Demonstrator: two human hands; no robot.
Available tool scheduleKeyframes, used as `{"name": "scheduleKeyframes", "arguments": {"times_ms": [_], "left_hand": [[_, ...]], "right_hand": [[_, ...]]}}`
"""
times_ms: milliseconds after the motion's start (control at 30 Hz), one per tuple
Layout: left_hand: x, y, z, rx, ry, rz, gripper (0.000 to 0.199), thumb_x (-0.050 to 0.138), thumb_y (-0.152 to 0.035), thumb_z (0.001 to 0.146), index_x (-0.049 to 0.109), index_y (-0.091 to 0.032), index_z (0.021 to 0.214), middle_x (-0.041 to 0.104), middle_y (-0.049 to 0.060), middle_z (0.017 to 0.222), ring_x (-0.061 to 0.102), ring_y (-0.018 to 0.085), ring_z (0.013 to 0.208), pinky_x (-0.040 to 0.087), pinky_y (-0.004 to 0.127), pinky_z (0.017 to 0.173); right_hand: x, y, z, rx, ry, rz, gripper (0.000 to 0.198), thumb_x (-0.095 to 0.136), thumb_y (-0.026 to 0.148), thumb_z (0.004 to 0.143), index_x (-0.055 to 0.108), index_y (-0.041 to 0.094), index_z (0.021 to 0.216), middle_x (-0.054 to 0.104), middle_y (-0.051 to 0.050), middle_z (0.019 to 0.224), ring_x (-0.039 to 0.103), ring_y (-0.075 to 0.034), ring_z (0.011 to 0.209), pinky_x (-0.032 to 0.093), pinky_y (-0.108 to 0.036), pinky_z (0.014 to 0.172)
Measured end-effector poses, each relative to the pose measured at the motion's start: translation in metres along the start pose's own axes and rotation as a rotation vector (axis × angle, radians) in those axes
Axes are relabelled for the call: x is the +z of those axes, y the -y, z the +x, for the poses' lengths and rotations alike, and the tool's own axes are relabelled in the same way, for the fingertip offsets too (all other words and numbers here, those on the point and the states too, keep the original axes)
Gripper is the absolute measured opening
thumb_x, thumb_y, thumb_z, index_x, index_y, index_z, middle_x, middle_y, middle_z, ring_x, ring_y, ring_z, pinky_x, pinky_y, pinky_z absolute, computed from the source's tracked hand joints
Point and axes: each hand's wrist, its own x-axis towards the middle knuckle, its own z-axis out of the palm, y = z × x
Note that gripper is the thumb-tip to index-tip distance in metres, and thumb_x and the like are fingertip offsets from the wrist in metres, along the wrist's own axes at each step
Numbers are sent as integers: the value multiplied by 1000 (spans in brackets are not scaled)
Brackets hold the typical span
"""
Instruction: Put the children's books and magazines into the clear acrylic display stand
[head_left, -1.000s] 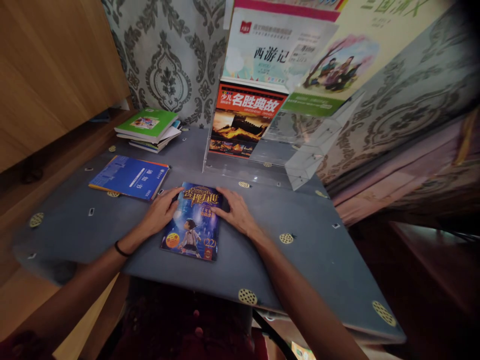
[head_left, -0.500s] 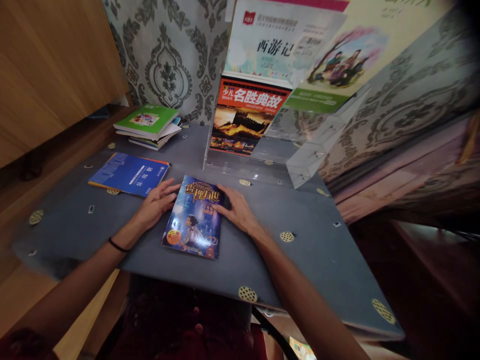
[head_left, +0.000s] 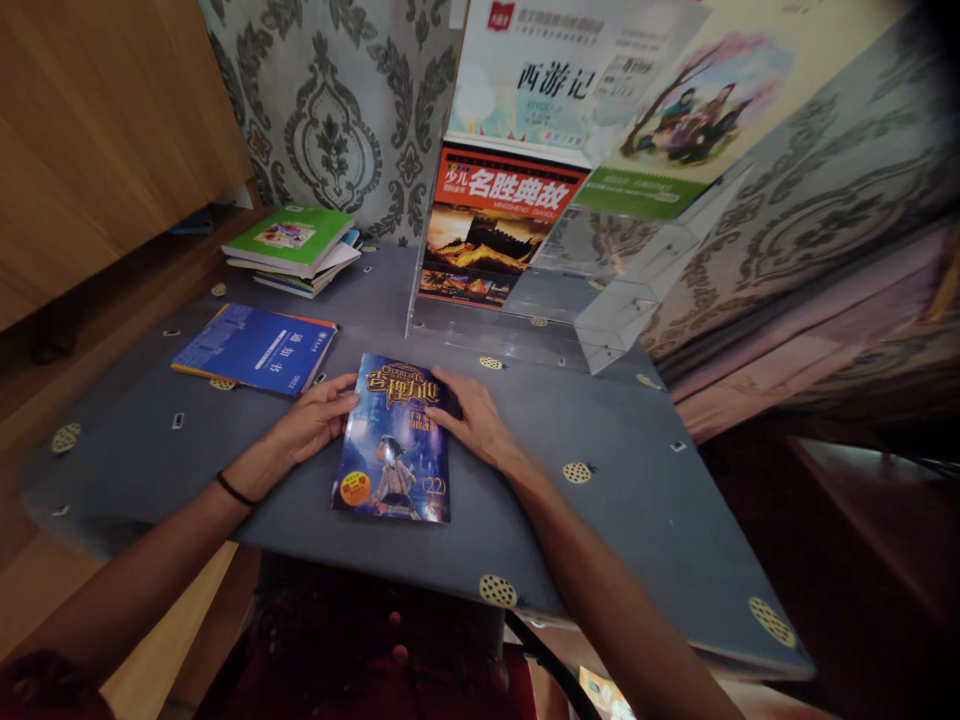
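Observation:
A blue paperback book (head_left: 394,445) with gold lettering and a drawn figure on its cover lies on the table in front of me. Along its left edge, my left hand (head_left: 319,412) grips it, thumb at the edge and the other fingers partly hidden by the book. My right hand (head_left: 476,418) holds the upper right edge, its thumb resting on the cover and the fingertips out of sight behind the edge. To the left of my left hand lies a blue booklet (head_left: 259,348), with an orange edge showing beneath it.
A clear acrylic rack (head_left: 615,320) stands at the back, holding a red-topped book (head_left: 495,225), a pale book (head_left: 540,85) and a green-and-cream book (head_left: 682,120). A stack topped by a green book (head_left: 289,238) sits back left. The table (head_left: 637,540) has a grey pineapple-print cover.
The book has turned slightly and sits straighter, its lower edge a little further right. My left thumb has come onto the book's left edge, where the hand was beside it before.

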Motion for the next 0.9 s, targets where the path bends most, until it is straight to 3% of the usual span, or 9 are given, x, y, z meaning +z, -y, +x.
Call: {"name": "scheduleKeyframes", "arguments": {"times_ms": [667,900], "left_hand": [[2,-3,-2,-3,-8,-2,52,85,-27,78,65,-13,124,78,9,102,74,17,81,59,25,73],[1,-1,-1,-3,-6,-8,55,84,-27,79,64,-15,128,78,9,102,74,18,82,59,26,76]], "right_hand": [[-1,4,1,16,18,-19,65,48,65,98,46,28,151,53,-11,153,49,-32,141,37,-58,116],[-2,4,0,12,18,-15,61,53,58,98,43,32,153,53,-10,153,49,-33,141,37,-60,116]]}}
